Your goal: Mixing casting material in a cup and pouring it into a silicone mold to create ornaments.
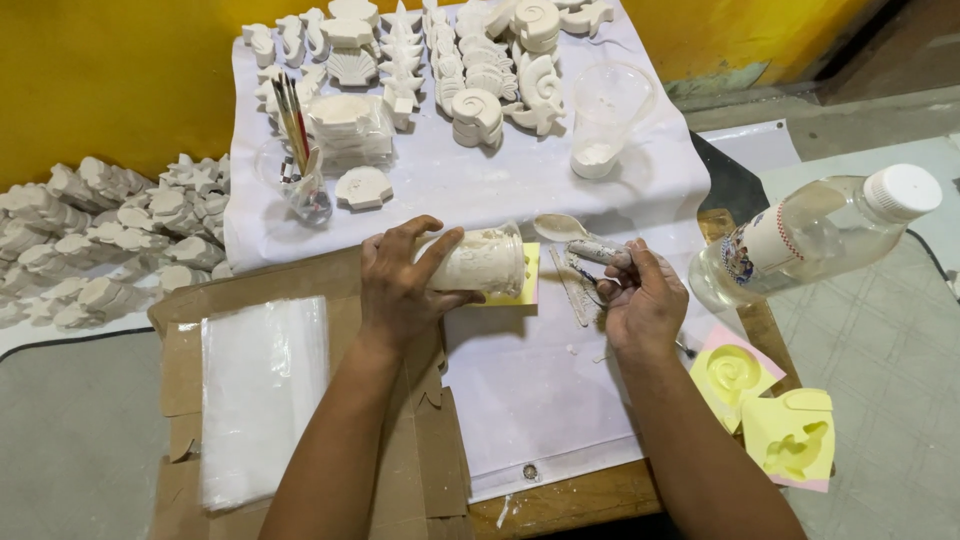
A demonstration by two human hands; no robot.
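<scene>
My left hand point(400, 285) grips a clear plastic cup point(485, 262) smeared with white plaster, tipped on its side with the mouth toward a yellow mould point(527, 280) lying on the white sheet. My right hand point(640, 300) holds a plaster-caked spoon point(575, 235), its bowl pointing left just above the cup's mouth. Both hands are close together at the centre of the low table.
A clear bottle with a white cap point(815, 232) lies at the right. Two yellow moulds point(765, 405) sit at the lower right. Many white shell-shaped casts point(470, 70) fill the back; more point(100, 235) lie left. A jar of brushes point(298, 165), an upright plastic cup point(605, 115), and plastic bags on cardboard point(260, 395).
</scene>
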